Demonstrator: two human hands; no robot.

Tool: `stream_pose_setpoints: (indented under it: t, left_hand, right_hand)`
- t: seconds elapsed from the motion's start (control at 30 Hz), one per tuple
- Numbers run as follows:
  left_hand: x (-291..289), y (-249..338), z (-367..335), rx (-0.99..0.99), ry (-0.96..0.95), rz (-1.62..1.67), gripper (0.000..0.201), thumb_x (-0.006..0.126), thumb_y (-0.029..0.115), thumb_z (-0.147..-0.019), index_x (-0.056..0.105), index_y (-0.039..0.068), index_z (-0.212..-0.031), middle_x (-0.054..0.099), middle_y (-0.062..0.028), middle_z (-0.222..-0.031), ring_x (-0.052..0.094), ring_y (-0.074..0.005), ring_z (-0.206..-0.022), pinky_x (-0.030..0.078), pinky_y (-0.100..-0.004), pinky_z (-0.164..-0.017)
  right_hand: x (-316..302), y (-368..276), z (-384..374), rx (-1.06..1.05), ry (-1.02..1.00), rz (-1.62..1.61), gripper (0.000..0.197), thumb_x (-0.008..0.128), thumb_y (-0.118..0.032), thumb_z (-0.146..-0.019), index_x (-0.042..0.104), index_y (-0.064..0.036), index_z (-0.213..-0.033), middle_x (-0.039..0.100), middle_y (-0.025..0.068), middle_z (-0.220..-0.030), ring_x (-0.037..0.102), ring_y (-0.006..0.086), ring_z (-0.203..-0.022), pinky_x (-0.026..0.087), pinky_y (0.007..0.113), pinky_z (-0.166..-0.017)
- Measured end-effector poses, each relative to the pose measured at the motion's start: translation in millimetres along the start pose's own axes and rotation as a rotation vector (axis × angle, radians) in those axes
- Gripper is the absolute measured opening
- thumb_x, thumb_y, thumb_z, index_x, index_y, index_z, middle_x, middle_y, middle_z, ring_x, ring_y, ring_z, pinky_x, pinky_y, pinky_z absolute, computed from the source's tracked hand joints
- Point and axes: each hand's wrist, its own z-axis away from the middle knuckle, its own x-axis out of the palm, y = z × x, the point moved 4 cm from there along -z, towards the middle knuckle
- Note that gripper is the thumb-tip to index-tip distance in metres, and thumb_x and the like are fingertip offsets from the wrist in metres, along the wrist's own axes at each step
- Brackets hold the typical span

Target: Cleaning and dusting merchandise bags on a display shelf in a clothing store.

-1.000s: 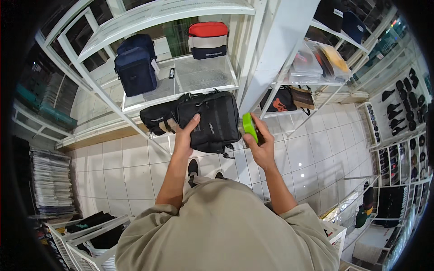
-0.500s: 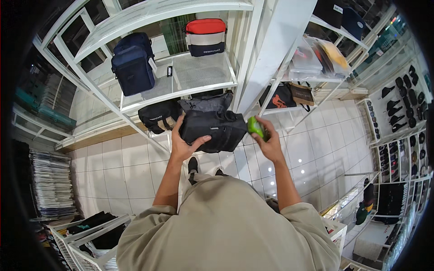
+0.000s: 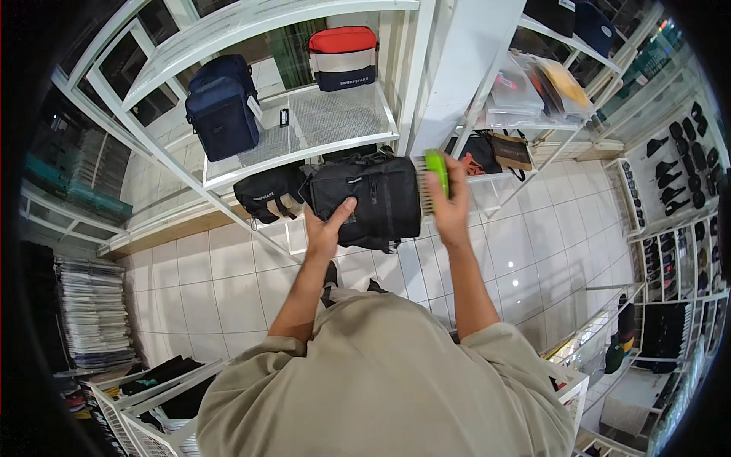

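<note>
My left hand (image 3: 327, 227) grips the lower left side of a black bag (image 3: 373, 199) and holds it up in front of a white shelf unit (image 3: 304, 149). A green brush (image 3: 435, 174) with pale bristles is in my right hand (image 3: 451, 204), and it lies against the bag's right edge. Both forearms rise from my beige top at the bottom of the view.
On the shelf stand a navy bag (image 3: 222, 113) and a red, white and navy bag (image 3: 343, 58). A black pouch (image 3: 268, 192) sits on the lower shelf. Further right are dark bags (image 3: 487, 152) and clear packets (image 3: 533, 84). White floor tiles lie below.
The black bag has been lifted and turned flat toward me. My right hand with the green brush moved up against the bag's right edge.
</note>
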Motion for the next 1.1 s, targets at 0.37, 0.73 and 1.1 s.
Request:
stream_pose_setpoints:
  t: [0.37, 0.73, 1.1]
  left_hand:
    - [4.1, 1.3, 3.0, -0.185, 0.192, 0.163, 0.057, 0.080, 0.013, -0.091, 0.053, -0.001, -0.140, 0.065, -0.0108, -0.131, 0.063, -0.0204, -0.117, 0.050, -0.0345, -0.104]
    - [-1.0, 11.3, 12.6, -0.241, 0.169, 0.242, 0.049, 0.079, 0.015, -0.092, 0.059, 0.001, -0.134, 0.068, -0.0102, -0.124, 0.068, -0.0210, -0.108, 0.056, -0.0357, -0.096]
    - [-51.8, 20.2, 7.5, -0.337, 0.240, 0.150, 0.049, 0.084, 0.016, -0.088, 0.064, -0.002, -0.129, 0.073, -0.0108, -0.115, 0.070, -0.0210, -0.100, 0.056, -0.0345, -0.093]
  right_hand:
    - [6.0, 10.5, -1.5, 0.045, 0.055, 0.009, 0.039, 0.070, -0.021, -0.101, 0.054, -0.0018, -0.131, 0.060, 0.0070, -0.114, 0.055, 0.0135, -0.102, 0.047, 0.030, -0.091]
    - [24.4, 0.5, -4.5, -0.057, -0.057, 0.229, 0.043, 0.073, -0.024, -0.098, 0.060, 0.0020, -0.130, 0.066, 0.0083, -0.114, 0.057, 0.0152, -0.095, 0.047, 0.031, -0.087]
    - [45.9, 38.5, 64.3, 0.248, -0.004, 0.070, 0.044, 0.069, -0.028, -0.101, 0.055, 0.0014, -0.130, 0.061, 0.0101, -0.118, 0.057, 0.0148, -0.106, 0.047, 0.028, -0.092]
